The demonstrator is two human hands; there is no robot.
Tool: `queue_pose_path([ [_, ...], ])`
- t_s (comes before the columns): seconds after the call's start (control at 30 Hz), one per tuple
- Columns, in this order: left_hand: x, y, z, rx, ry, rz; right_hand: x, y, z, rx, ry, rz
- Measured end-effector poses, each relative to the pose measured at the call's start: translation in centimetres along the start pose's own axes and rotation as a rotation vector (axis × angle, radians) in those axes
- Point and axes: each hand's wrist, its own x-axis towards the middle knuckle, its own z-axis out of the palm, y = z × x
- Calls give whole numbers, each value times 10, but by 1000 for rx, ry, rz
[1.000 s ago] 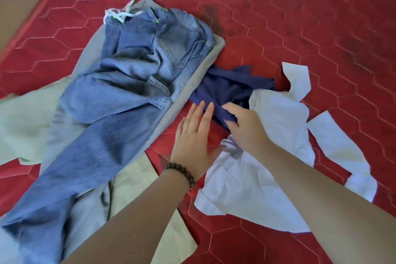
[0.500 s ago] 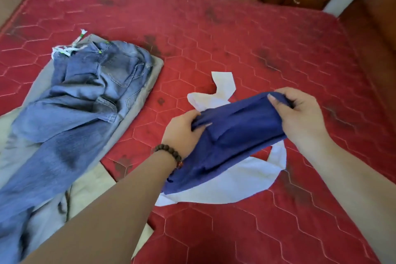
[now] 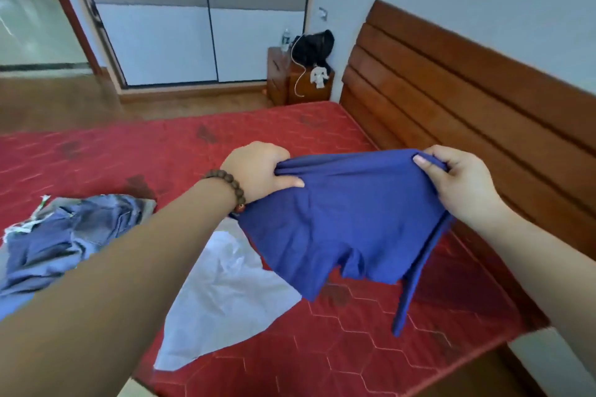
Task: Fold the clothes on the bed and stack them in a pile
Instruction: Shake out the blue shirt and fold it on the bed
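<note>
Both hands hold a dark blue garment (image 3: 348,222) up above the red mattress (image 3: 161,155) in the centre of the frame. The left hand (image 3: 258,171) has its fingers curled round a bunched corner of the cloth at the garment's upper left edge, thumb lying along the fabric; a brown bead bracelet (image 3: 229,185) sits on that wrist. The right hand (image 3: 461,184) pinches the opposite upper corner, fingers folded over the hem and thumb pressed on top. Between the two grips the cloth is pulled fairly taut along its top edge and hangs down loosely below, with a narrow strip (image 3: 416,274) of the same blue trailing from the right side toward the mattress — whether it touches the surface cannot be told.

Under the lifted garment, in the lower middle of the frame, a white garment (image 3: 222,296) lies spread flat on the mattress, partly covered by the left forearm. At the left edge of the frame a pair of blue jeans (image 3: 64,242) lies crumpled on a pale grey-beige piece of clothing (image 3: 148,203), of which only a sliver shows.

In the upper right a wooden headboard (image 3: 451,90) runs along the bed's side. A wooden nightstand (image 3: 290,80) stands in the upper middle, with a black bag (image 3: 314,45) on it and a white cable (image 3: 301,77) hanging down its front. Sliding wardrobe doors (image 3: 193,16) fill the upper left — grey above, white below.
</note>
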Motion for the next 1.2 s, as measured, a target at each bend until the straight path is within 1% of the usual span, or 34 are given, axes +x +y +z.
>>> queue_pose_path([
  [0.1,27,50,-48,170,-24,136,-19,-10,-71,-23,112,30],
  [0.17,43,83,-78,183,-30,204,-36,-15,-110,-54,198,62],
  [0.27,61,131,-118,126,-1,296,-65,-24,-154,-126,304,119],
  [0.4,72,196,-163,-50,28,381,-90,-49,-183,-203,410,181],
  [0.47,74,227,-179,-87,-4,405,-89,-76,-186,-74,391,193],
  [0.53,71,259,-189,-103,-70,391,-81,-107,-185,152,296,119],
  [0.57,70,273,-191,-104,-93,372,-77,-121,-184,226,237,95],
  [0.6,67,285,-192,-115,-110,354,-73,-132,-182,256,189,66],
  [0.63,63,295,-192,-153,-134,343,-70,-141,-181,238,177,42],
  [0.67,60,301,-192,-243,-178,337,-67,-145,-181,187,213,37],
  [0.7,56,305,-193,-374,-238,331,-66,-150,-181,144,275,53],
  [0.73,52,307,-192,-530,-290,329,-66,-150,-181,150,335,75],
  [0.77,50,307,-191,-682,-332,328,-68,-151,-182,205,379,115],
  [0.83,45,307,-187,-933,-383,323,-71,-152,-181,380,396,194],
  [0.9,43,308,-185,-1088,-381,301,-73,-156,-181,427,421,222],
  [0.93,44,308,-185,-1139,-355,277,-72,-160,-182,403,466,203],
  [1.0,47,309,-184,-1231,-291,185,-74,-166,-187,386,563,107],
  [1.03,49,310,-185,-1268,-272,123,-76,-171,-191,422,564,50],
  [1.07,51,311,-185,-1302,-266,65,-78,-172,-195,469,501,-5],
  [1.1,53,312,-186,-1333,-261,22,-80,-173,-197,443,419,-32],
  [1.13,55,314,-188,-1366,-248,-1,-81,-173,-199,340,352,-54],
  [1.17,57,316,-190,-1409,-239,-11,-80,-174,-200,201,333,-74],
  [1.2,58,318,-192,-1466,-247,-8,-77,-174,-201,94,383,-90],
])
